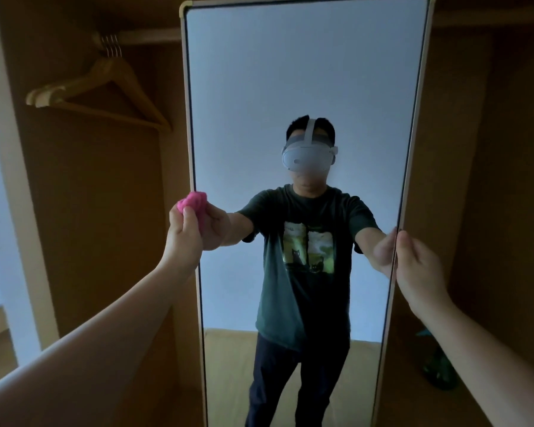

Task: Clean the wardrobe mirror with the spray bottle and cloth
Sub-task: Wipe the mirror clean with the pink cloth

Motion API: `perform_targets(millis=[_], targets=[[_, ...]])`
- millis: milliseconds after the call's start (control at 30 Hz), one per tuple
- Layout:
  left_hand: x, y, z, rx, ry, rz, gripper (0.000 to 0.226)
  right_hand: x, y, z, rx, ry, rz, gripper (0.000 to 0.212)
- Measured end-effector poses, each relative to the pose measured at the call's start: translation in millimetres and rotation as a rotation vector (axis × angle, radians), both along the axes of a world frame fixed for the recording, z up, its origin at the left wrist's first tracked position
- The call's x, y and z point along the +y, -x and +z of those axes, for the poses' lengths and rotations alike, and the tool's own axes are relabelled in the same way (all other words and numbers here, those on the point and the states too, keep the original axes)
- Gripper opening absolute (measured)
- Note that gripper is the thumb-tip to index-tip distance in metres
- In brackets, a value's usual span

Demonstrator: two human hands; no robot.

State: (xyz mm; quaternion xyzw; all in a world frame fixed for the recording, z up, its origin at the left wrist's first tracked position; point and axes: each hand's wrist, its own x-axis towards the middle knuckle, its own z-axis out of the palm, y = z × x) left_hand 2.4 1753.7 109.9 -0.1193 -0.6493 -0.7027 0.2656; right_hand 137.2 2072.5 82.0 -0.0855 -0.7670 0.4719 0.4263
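A tall wardrobe mirror (305, 72) in a pale wooden frame stands upright in front of me and reflects a person wearing a headset. My left hand (184, 238) is shut on a bunched pink cloth (193, 204), which is pressed against the mirror's left edge at mid height. My right hand (413, 263) grips the mirror's right edge at about the same height, thumb on the front. A green object (438, 368) low at the right, behind my right forearm, may be the spray bottle; I cannot tell.
The mirror stands inside a brown wooden wardrobe. Several wooden hangers (99, 90) hang from a rail at the upper left. A white wall or door frame (10, 211) runs down the far left. A shelf crosses the upper right.
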Motion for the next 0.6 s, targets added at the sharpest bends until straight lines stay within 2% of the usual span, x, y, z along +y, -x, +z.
perform_targets(millis=[100,200,333,600], targets=[[-2,-3,-8,-0.017,-0.003,-0.025,0.035,1,-3,-9,-0.022,0.015,0.023,0.032],[-2,-6,-14,-0.044,-0.007,-0.04,0.038,4,-3,-20,-0.033,0.004,0.022,0.042],[-1,-9,-22,-0.065,-0.026,-0.053,0.032,1,-5,-28,-0.051,0.018,0.026,0.037],[-3,-14,-38,-0.079,-0.015,-0.07,0.046,-5,-5,-47,-0.056,0.086,-0.016,0.04]])
